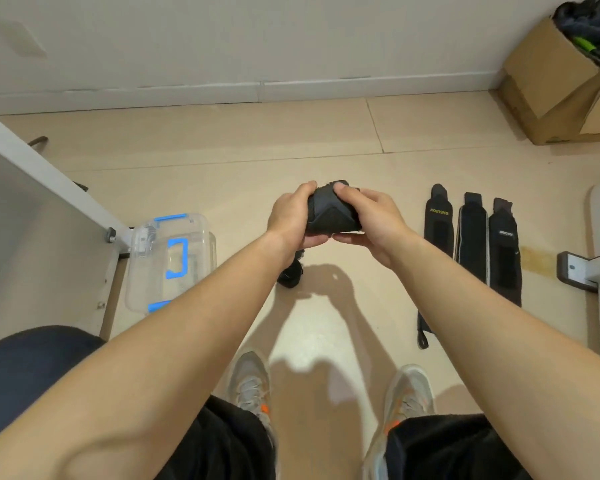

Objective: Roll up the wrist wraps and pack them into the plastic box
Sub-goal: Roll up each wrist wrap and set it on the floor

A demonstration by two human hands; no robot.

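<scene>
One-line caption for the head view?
Left hand and right hand grip a rolled wrist wrap; three flat wraps lie at right, clear plastic box at left.

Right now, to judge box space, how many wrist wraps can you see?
5: three flat wraps side by side on the floor at right, one wrap gripped in both hands, and one dark roll, likely another, on the floor below the left hand.

The rolled wrist wrap is black; 3 flat wraps black, 1 with yellow lettering; the plastic box clear with blue clips.
</scene>
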